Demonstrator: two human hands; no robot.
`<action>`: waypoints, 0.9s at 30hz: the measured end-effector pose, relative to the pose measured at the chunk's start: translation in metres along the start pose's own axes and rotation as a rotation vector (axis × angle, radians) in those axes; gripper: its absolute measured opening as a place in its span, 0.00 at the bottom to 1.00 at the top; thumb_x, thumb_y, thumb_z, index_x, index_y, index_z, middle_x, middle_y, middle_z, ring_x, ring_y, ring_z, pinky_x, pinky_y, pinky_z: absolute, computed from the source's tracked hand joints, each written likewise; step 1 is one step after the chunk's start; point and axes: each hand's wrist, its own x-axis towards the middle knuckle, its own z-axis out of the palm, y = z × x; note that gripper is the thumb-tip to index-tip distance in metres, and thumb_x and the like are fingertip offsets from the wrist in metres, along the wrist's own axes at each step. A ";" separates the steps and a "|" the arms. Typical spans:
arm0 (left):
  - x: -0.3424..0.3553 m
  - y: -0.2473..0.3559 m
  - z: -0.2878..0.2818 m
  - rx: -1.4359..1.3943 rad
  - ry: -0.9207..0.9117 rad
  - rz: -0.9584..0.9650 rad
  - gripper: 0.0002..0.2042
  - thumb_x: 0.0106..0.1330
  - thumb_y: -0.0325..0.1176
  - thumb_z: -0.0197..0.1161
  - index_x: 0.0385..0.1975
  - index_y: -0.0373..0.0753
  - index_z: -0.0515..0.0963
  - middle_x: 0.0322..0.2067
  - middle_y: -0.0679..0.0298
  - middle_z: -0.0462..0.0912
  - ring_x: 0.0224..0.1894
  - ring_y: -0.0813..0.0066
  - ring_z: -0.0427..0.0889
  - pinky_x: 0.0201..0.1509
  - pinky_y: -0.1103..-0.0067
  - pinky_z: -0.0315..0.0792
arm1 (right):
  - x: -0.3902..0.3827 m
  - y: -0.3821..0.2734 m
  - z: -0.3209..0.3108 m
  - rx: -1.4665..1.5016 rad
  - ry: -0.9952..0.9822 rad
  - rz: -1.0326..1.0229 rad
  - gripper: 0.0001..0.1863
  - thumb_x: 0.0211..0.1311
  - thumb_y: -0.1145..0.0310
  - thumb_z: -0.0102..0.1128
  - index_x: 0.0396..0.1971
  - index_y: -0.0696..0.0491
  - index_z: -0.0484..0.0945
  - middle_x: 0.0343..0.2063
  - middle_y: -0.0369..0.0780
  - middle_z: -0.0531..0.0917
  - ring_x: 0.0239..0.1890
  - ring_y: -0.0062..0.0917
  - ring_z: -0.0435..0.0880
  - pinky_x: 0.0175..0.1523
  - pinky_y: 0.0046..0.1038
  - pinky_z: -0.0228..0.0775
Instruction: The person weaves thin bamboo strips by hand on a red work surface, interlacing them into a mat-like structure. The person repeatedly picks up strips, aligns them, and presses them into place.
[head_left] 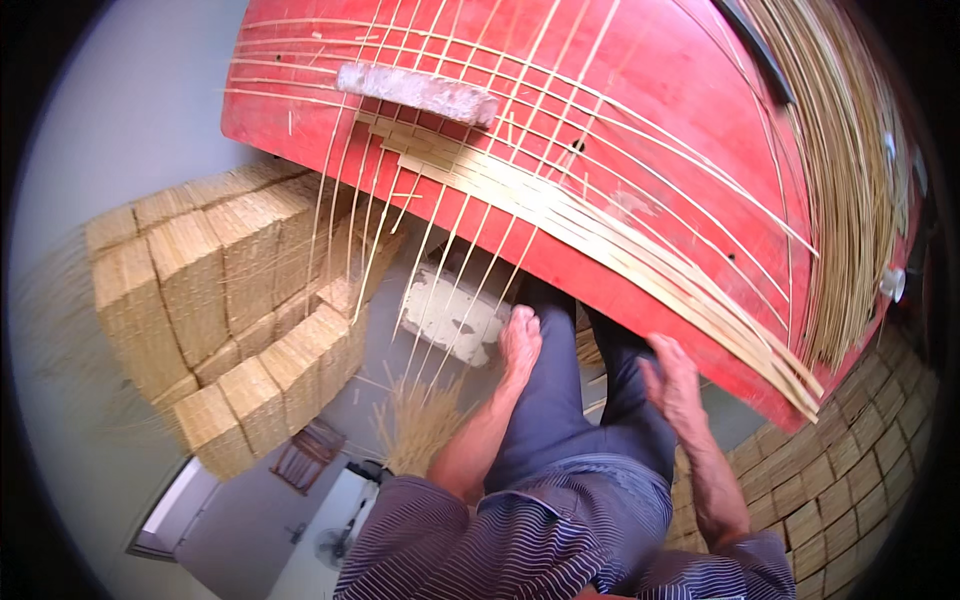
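Observation:
My left hand (520, 342) is beside my left thigh, below the near edge of a red board (650, 285). Its fingers are curled in, and I see nothing in them. Close to the board's edge, over my right leg, is my right hand (672, 378), with thumb and fingers apart and nothing between them. Flat pale strips (590, 240) lie woven side by side along the board's near edge. Thin strips (440, 240) cross them and hang over the edge. A rough whitish block (418, 92) rests on the strips.
A thick bundle of long strips (855, 180) lies at the board's right end, near a dark bar (755, 50). Stacked straw-coloured woven bundles (215, 270) stand at left. A chipped whitish slab (455, 315) is below the board. More woven pieces (830, 480) cover the lower right.

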 end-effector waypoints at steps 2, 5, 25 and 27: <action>-0.011 -0.071 0.036 0.019 -0.001 -0.137 0.05 0.65 0.30 0.58 0.37 0.37 0.75 0.32 0.49 0.82 0.38 0.45 0.82 0.44 0.58 0.75 | 0.066 -0.050 0.035 0.013 0.018 -0.075 0.28 0.54 0.79 0.66 0.57 0.59 0.72 0.52 0.52 0.78 0.54 0.48 0.78 0.57 0.38 0.73; 0.029 -0.099 0.087 -0.396 0.076 -0.272 0.13 0.69 0.33 0.57 0.50 0.36 0.77 0.42 0.47 0.84 0.47 0.53 0.83 0.53 0.63 0.75 | 0.132 -0.079 0.066 -0.065 -0.001 -0.211 0.35 0.51 0.80 0.68 0.62 0.59 0.67 0.58 0.52 0.73 0.60 0.48 0.73 0.62 0.40 0.68; 0.191 0.007 -0.119 -1.985 0.686 0.331 0.42 0.68 0.67 0.47 0.67 0.33 0.60 0.69 0.44 0.60 0.72 0.49 0.59 0.73 0.58 0.57 | 0.212 -0.037 0.138 -0.563 0.063 -0.514 0.34 0.56 0.70 0.60 0.62 0.68 0.64 0.63 0.58 0.67 0.69 0.51 0.63 0.72 0.46 0.56; 0.211 0.025 -0.120 -2.141 0.613 0.098 0.49 0.65 0.71 0.49 0.69 0.28 0.52 0.70 0.39 0.55 0.73 0.45 0.54 0.75 0.56 0.51 | 0.216 -0.032 0.136 -0.674 0.188 -0.545 0.27 0.61 0.70 0.52 0.59 0.68 0.67 0.59 0.59 0.70 0.64 0.52 0.68 0.69 0.49 0.59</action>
